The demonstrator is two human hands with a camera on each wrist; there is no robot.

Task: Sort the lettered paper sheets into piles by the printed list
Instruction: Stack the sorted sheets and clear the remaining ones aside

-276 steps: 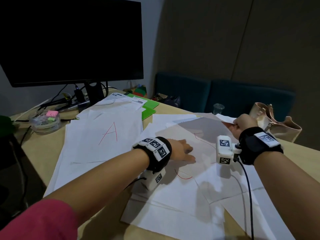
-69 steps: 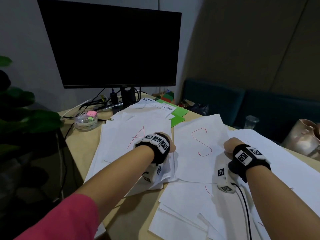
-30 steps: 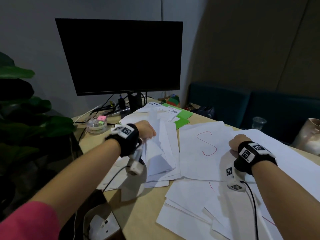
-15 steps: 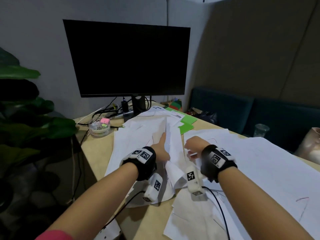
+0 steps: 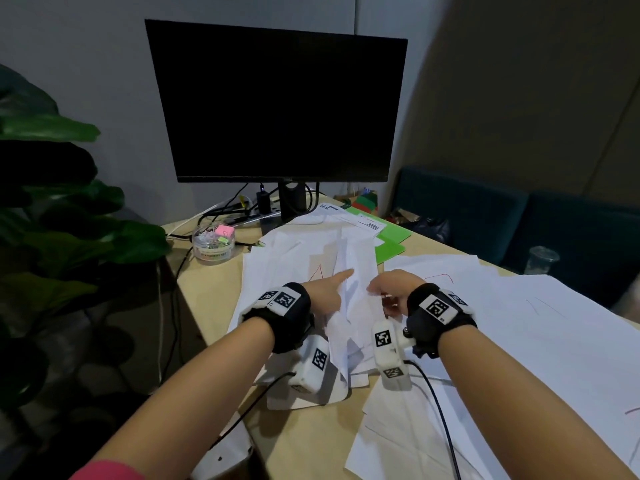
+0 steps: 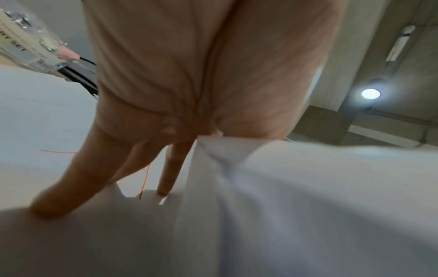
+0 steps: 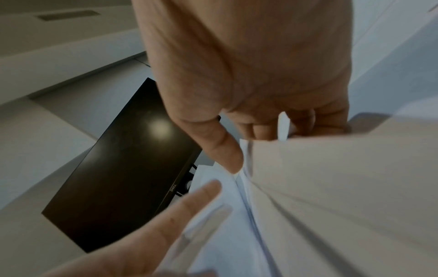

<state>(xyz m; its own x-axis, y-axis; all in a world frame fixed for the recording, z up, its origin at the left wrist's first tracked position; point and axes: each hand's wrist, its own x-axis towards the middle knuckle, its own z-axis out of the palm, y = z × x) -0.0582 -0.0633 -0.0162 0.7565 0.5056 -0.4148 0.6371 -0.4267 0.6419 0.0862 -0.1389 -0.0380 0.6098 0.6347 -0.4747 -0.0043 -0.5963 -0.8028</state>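
A bundle of white paper sheets (image 5: 358, 268) stands on edge between my hands, above the pile with a red A (image 5: 294, 258). My left hand (image 5: 327, 292) holds its left face with straight fingers (image 6: 171, 168), and the sheets' edge (image 6: 237, 150) sits in the crook of the thumb. The same left hand (image 7: 166, 224) shows flat against the paper in the right wrist view. My right hand (image 5: 391, 287) pinches the bundle's right side, thumb (image 7: 225, 151) in front and curled fingers behind. A sheet with a red S (image 5: 440, 268) lies just right of the hands.
Several loose sheets (image 5: 554, 341) cover the table's right half. Behind the A pile lie a printed page (image 5: 349, 220) and a green folder (image 5: 393, 245). A monitor (image 5: 277, 105), cables and a tub of clips (image 5: 213, 242) stand at the back left; plant leaves (image 5: 52, 202) crowd the left edge.
Over the last second my right hand left the S sheet and crossed left to the raised bundle. My left hand brought that bundle upright towards the middle and straightened its forefinger.
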